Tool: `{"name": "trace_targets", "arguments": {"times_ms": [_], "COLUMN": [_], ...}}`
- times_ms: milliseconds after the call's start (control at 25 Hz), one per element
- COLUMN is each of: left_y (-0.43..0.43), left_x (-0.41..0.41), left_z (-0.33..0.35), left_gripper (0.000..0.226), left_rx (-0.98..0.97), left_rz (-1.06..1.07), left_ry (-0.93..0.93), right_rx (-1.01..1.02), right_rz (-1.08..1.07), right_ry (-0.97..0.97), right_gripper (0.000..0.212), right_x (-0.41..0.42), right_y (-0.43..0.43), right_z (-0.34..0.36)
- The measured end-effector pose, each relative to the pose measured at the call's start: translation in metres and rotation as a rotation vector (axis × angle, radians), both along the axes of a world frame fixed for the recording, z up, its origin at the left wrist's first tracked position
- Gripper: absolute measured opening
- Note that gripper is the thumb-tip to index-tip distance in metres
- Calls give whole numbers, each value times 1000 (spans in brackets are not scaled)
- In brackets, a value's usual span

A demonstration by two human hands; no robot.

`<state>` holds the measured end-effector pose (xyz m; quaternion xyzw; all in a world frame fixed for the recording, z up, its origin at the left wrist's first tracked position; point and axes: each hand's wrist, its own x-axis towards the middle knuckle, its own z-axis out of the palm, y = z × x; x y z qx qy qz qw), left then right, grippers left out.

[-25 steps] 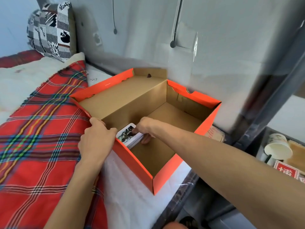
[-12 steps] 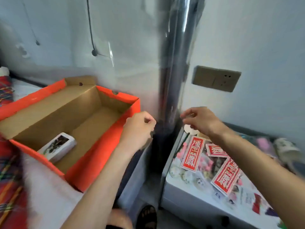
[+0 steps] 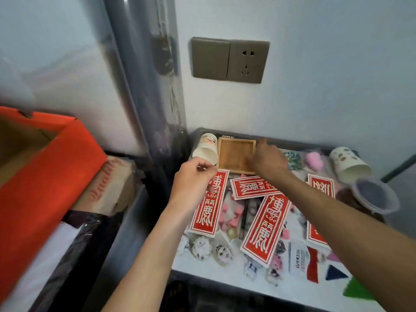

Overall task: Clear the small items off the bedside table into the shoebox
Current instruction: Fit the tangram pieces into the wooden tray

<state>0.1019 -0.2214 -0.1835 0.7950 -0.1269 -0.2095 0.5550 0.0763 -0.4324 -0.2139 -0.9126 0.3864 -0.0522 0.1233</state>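
Note:
The bedside table (image 3: 227, 283) carries a square wooden tray (image 3: 234, 154) at its back. Beside the tray a paper cup (image 3: 206, 147) lies on its side, and another paper cup (image 3: 346, 163) lies at the right. Several red printed packets (image 3: 265, 226) are spread over the middle. My right hand (image 3: 266, 159) rests on the tray's right edge, index finger stretched toward its back corner. My left hand (image 3: 193, 179) hovers with curled fingers just in front of the left cup, holding nothing. The orange shoebox (image 3: 56, 176) stands at the left on the bed.
A clear plastic lid (image 3: 373, 194) and small badges (image 3: 202, 246) also lie on the table. A wall socket (image 3: 229, 60) sits above it. A plastic-wrapped bed post (image 3: 157, 86) and a dark gap separate the table from the bed.
The view swung right from the shoebox to the table. My right hand left the card box inside the shoebox and reached the wooden tray. My left hand let go of the shoebox rim.

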Motion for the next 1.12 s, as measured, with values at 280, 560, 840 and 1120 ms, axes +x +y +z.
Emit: {"name": "trace_targets", "arguments": {"times_ms": [280,560,840,1120], "left_y": [-7,-19,-57,-74], "left_x": [-7,-27,-109,-154], "left_z": [-3,6,8,-7], "left_gripper": [9,17,11,12], "left_rx": [-15,-151,-342,-269], "left_rz": [-28,15,-113,-138], "left_ry": [3,121,245,260], "right_rx": [100,466,1058,211], "right_rz": [-77,-98,-121,-141], "right_ry": [-97,-475,-739,246], "right_gripper": [32,33,44,50], "right_x": [14,-39,-200,-323], "right_y": [-12,-13,42,4], "right_z": [-3,63,48,7]}}
